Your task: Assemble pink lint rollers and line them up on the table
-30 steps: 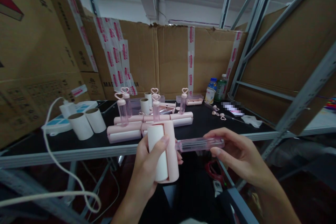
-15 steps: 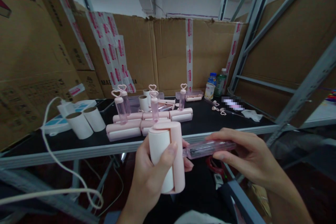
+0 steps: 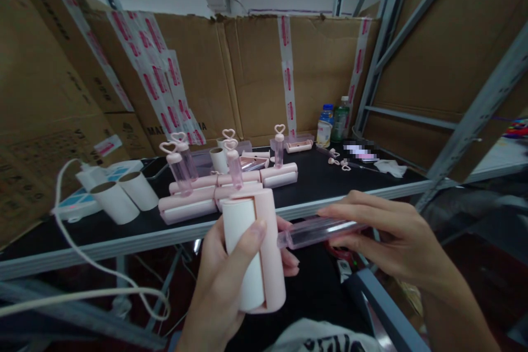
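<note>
My left hand (image 3: 225,280) grips a pink lint roller head (image 3: 270,247) with a white paper roll (image 3: 239,253) in it, held upright below the table edge. My right hand (image 3: 383,239) holds the roller's translucent pink handle (image 3: 313,231), which sticks out sideways from the head toward the right. Both hands are in front of the black table (image 3: 330,187).
On the table stand several finished pink lint rollers (image 3: 193,201) with heart-topped handles, loose white paper rolls (image 3: 117,198), small heart pieces (image 3: 336,162) and two bottles (image 3: 332,124). A white cable (image 3: 82,253) hangs at the left. Cardboard boxes wall the back; metal shelf posts (image 3: 466,121) rise at the right.
The view has tilted and shifted. Both hands with the roller have sunk slightly lower in view, and the handle now angles a little downward toward the head.
</note>
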### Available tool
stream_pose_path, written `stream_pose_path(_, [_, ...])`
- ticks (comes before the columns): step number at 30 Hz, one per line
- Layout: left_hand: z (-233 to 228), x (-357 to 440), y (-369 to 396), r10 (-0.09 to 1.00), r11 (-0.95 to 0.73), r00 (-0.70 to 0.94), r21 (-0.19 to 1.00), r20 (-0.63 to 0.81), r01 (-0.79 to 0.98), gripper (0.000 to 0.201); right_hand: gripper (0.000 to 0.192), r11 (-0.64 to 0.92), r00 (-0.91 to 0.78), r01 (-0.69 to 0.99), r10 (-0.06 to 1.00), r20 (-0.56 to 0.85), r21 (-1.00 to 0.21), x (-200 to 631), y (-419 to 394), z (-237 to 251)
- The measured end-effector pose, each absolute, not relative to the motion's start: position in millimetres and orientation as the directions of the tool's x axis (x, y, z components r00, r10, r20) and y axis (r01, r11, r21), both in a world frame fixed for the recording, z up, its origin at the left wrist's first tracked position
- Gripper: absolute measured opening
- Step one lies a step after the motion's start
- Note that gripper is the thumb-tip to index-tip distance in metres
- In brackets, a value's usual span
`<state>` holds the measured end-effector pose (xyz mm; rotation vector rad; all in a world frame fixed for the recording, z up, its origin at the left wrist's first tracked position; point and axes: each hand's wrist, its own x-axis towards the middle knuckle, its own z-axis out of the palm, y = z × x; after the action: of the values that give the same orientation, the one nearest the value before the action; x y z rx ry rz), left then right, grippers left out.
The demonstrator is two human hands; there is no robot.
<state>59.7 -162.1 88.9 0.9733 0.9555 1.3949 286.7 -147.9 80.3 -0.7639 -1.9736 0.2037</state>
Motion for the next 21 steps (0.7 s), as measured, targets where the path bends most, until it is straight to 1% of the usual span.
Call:
stream_pose_path(4, [89.7,60.4,-160.7,0.999,0.045,-0.007,0.936,-0.05,-0.348,0.043,0.034,0.839,-0.378,0.444,0.495,0.783,-0.316,287.5,-148.1,77.4])
stream_pose_path(8, [91.8,61.3,-161.5,0.997,0.074,-0.002,0.93,-0.08,-0.36,0.041,0.036,0.854,-0.414,0.451,0.457,0.787,-0.259,285.1,-147.3,73.6])
stream_pose_path(13, [89.1,61.3,-160.3,0.998,0.065,0.023,0.934,-0.061,-0.353,0.045,0.032,0.864,-0.43,0.444,0.439,0.788,-0.239,279.7,-146.3,73.3])
stream_pose_path(21, [83.8,53.3,-154.6,0.98,0.145,0.172,0.944,-0.097,-0.296,0.046,0.022,0.858,-0.46,0.447,0.462,0.758,-0.252,278.8,-150.1,76.8])
